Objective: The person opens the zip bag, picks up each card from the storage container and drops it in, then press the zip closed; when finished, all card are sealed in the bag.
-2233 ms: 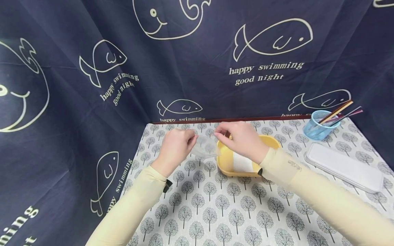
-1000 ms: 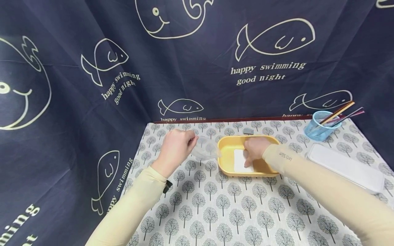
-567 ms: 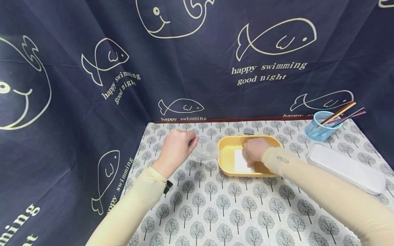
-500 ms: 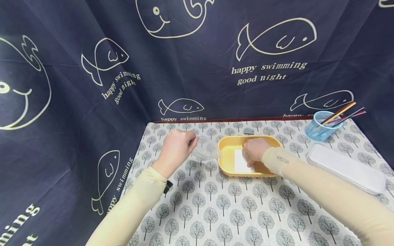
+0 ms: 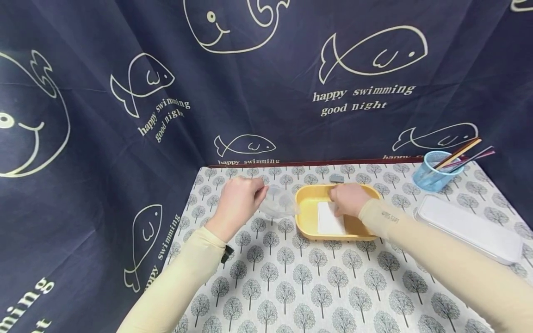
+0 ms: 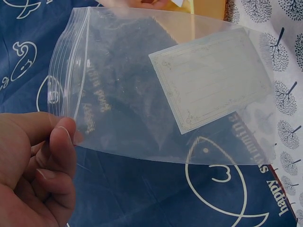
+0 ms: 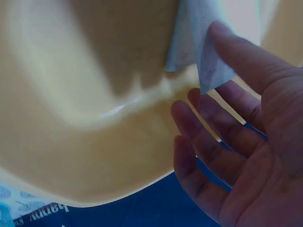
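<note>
My left hand (image 5: 237, 203) pinches a clear zip-lock bag (image 6: 118, 71) by a corner at its zip end. Inside that bag lies a pale card (image 6: 208, 78) with a printed border, plain in the left wrist view. My right hand (image 5: 350, 199) reaches into a yellow tray (image 5: 306, 224) that holds white cards (image 5: 330, 221). In the right wrist view its thumb presses the face of a card (image 7: 208, 52) with a raised corner, the index finger behind it. Another card edge (image 7: 181, 54) shows just beyond. The other fingers spread below, curved and apart from the card.
A small grey block (image 5: 336, 178) sits behind the tray. At the right stand a light-blue mesh cup (image 5: 435, 172) of sticks or pens and a white flat case (image 5: 470, 229). A dark-blue fish-print curtain (image 5: 291, 106) hangs behind the tree-print tablecloth (image 5: 287, 273).
From beside the bag, my right hand has moved right and down into the tray, then a little back up off the card's near end. My left hand keeps the bag in nearly the same place.
</note>
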### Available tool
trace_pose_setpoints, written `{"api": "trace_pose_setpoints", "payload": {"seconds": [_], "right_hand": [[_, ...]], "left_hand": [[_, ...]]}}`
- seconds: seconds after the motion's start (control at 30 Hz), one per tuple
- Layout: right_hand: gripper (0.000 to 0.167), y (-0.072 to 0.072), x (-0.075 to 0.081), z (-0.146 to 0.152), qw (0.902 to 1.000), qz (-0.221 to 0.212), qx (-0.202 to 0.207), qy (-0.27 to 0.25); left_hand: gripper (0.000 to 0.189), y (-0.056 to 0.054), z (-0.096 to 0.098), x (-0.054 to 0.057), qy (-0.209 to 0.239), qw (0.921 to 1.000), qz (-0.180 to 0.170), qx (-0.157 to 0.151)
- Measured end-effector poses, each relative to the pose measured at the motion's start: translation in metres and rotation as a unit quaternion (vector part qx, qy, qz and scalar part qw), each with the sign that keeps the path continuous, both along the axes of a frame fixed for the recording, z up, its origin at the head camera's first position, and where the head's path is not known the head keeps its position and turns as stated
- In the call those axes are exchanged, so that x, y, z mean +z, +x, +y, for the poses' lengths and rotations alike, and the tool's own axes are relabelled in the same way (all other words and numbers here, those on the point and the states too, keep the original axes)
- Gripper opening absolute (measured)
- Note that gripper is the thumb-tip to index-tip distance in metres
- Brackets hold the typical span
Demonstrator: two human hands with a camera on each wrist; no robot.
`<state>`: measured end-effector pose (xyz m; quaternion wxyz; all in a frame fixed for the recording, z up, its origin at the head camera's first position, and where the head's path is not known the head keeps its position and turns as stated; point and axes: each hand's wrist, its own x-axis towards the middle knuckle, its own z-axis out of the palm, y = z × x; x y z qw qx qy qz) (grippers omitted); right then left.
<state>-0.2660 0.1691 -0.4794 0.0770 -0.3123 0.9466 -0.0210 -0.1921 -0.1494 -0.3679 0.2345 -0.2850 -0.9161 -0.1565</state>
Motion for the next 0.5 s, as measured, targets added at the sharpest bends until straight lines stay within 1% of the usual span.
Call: {"api": "trace_pose_setpoints", "payload": {"seconds": [0.07,0.2,0.4,0.5], "right_hand": [[0.028,-0.001,0.004,0.001,0.9998,-0.013,-0.007,-0.011],[0.022,-0.001,0.013,0.002,0.9993,-0.032,-0.006,-0.02],[0.017,0.001,0.022,0.008,0.9983,-0.04,0.013,-0.04],[0.015,0.002,0.028,0.011,0.9971,-0.052,0.02,-0.052]], "left_hand": [[0.034,0.0,0.0,0.0,0.001,1.0,0.001,0.0],[0.03,0.001,0.0,0.0,0.0,1.0,0.0,0.0],[0.023,0.001,0.0,0.0,0.001,1.0,0.001,-0.001],[0.021,0.001,0.0,0.0,0.002,1.0,0.002,-0.001]]}}
